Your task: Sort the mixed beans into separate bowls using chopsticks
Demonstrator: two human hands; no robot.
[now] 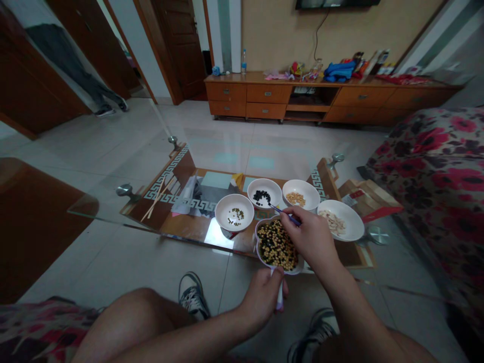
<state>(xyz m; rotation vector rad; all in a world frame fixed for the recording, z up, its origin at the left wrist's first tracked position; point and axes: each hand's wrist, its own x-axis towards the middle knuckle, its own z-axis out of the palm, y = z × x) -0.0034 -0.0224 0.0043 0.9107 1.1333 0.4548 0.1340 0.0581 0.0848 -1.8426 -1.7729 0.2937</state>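
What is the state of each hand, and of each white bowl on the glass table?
Left hand: gripping a white handle.
Right hand: pinching a thin blue utensil, tip at the black beans.
White lobed bowl: full of mixed beans.
Round white bowl, black beans: small heap.
Round white bowl, green beans: only a few.
Round white bowl, yellow beans: small heap.
Round white bowl, pale slivers: small heap.

Low wooden drawer cabinet (333,98) along a beige wall (280,35); glossy pale floor tiles (227,146), dark wooden door (181,50), floral couch (442,161).

4 bowls (264,187) behind bean dish (275,245), on glass tbl (109,206)
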